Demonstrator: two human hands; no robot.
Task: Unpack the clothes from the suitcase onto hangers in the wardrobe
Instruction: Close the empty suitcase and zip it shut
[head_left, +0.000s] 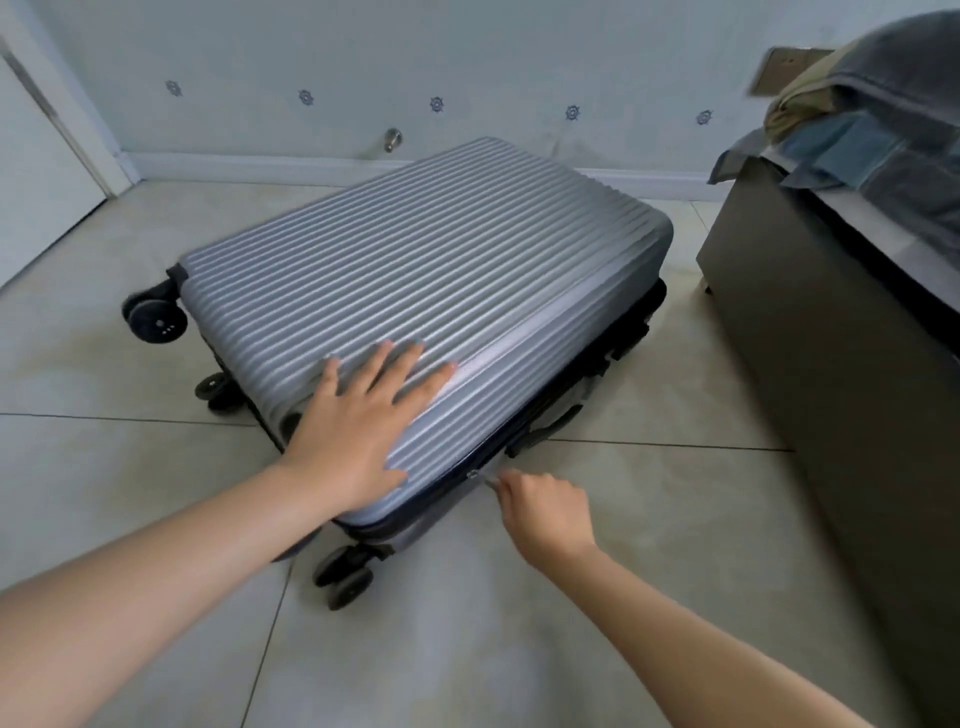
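A silver ribbed hard-shell suitcase (441, 260) lies flat and closed on the tiled floor, wheels toward the left and near side. My left hand (358, 426) presses flat on its lid near the front corner, fingers spread. My right hand (545, 506) pinches the zipper pull (480, 477) on the near side seam, beside the dark side handle (545, 431). No clothes from inside the case are visible.
A dark brown bed base (831, 364) stands at the right, with folded grey, blue and olive fabrics (883, 104) piled on top. A pale wall with a doorstop (393, 139) is behind the case. A white door (41, 171) is at the left.
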